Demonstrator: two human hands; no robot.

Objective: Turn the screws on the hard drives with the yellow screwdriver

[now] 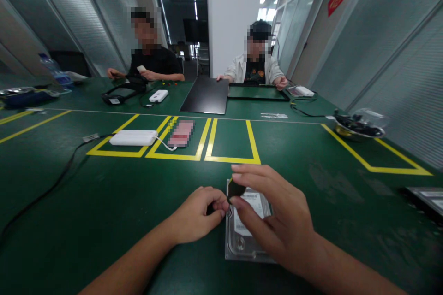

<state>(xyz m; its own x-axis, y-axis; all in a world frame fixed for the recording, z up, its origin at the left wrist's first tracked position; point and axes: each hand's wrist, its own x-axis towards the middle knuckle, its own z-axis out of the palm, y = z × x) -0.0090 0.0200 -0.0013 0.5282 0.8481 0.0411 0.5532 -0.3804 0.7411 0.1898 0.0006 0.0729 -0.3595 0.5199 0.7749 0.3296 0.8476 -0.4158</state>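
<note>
A silver hard drive (pixel 241 241) with a white label lies flat on the green table in front of me, partly covered by my right hand. My right hand (pixel 282 212) pinches a short dark handle-like piece (pixel 236 189) with a yellow-green edge between thumb and fingers, over the drive's upper left part. What lies at the lower end of that piece is hidden. At the drive's left edge, my left hand (pixel 197 214) is closed, its fingertips curled together close beneath the dark piece. Whatever those fingers may hold cannot be made out.
Yellow tape outlines mark the table. Beyond the drive lie a white power bank (pixel 133 137) and a cabled pink phone (pixel 182 132). A metal bowl of dark parts (pixel 360 126) stands right. Two people sit opposite; one holds a black panel (pixel 206 96).
</note>
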